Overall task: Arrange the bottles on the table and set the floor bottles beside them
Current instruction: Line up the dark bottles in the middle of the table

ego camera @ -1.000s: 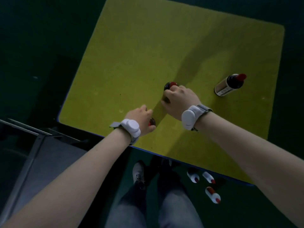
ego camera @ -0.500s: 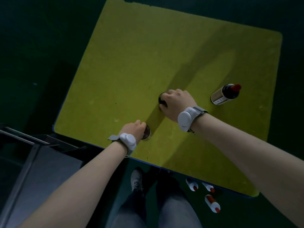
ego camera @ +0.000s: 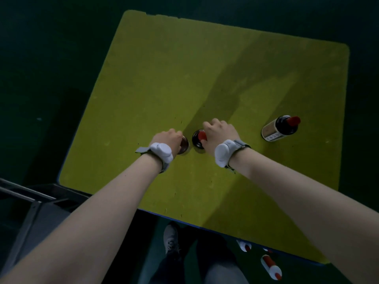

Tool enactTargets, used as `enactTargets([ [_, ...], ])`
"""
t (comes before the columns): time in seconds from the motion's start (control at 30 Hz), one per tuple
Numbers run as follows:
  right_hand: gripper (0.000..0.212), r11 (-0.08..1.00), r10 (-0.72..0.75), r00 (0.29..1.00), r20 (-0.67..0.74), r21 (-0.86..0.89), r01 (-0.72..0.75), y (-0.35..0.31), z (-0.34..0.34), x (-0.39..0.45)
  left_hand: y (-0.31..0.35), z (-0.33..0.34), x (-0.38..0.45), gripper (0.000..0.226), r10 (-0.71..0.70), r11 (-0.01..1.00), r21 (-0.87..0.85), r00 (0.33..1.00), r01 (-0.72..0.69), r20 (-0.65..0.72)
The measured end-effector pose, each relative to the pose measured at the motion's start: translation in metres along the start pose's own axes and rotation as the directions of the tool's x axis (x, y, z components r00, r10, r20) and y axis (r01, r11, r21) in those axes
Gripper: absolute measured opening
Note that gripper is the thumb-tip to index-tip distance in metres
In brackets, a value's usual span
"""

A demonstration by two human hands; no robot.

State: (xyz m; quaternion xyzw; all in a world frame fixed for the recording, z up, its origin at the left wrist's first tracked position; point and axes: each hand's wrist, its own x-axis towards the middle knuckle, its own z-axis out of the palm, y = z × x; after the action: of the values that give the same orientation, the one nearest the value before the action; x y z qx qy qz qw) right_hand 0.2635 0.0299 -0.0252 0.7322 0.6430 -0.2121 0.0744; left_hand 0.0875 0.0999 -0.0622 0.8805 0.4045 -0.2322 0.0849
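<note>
Two dark bottles stand upright side by side near the middle of the yellow table. My left hand is closed over the top of the left bottle, hiding its cap. My right hand grips the right bottle, whose red cap shows beside my thumb. A third dark bottle with a red cap and a pale label stands alone to the right. White bottles with red caps lie on the floor below the table's near edge, one partly hidden by it.
The table's blue near edge runs above my legs and grey shoe. A grey metal frame sits low at the left. Dark green floor surrounds the table.
Both hands have carried their bottles away from the near edge and closer together. The two bottles now stand almost touching. The third bottle has not moved.
</note>
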Motion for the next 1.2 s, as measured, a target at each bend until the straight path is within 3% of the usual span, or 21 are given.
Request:
enactTargets([
  [0.17,0.02,0.999,-0.005,0.996,0.088,0.04,0.001,-0.001,0.013,0.012,0.006,0.0,0.014,0.019,-0.01,1.0,-0.016,1.0,0.01,-0.011],
  [0.4,0.015,1.0,-0.005,1.0,0.002,0.03,0.005,0.004,0.021,0.016,0.013,-0.014,0.024,0.017,0.024,0.997,-0.076,1.0,-0.024,-0.005],
  [0.87,0.014,0.995,0.102,0.995,0.017,-0.027,-0.101,0.065,0.027,-0.023,0.084,-0.021,0.037,0.016,0.121,0.989,-0.079,0.993,-0.122,-0.014],
  [1.2,0.015,0.984,0.178,0.984,-0.013,-0.016,-0.178,0.074,0.03,-0.034,0.104,-0.036,0.032,0.024,0.041,0.999,-0.034,0.992,-0.037,0.121],
])
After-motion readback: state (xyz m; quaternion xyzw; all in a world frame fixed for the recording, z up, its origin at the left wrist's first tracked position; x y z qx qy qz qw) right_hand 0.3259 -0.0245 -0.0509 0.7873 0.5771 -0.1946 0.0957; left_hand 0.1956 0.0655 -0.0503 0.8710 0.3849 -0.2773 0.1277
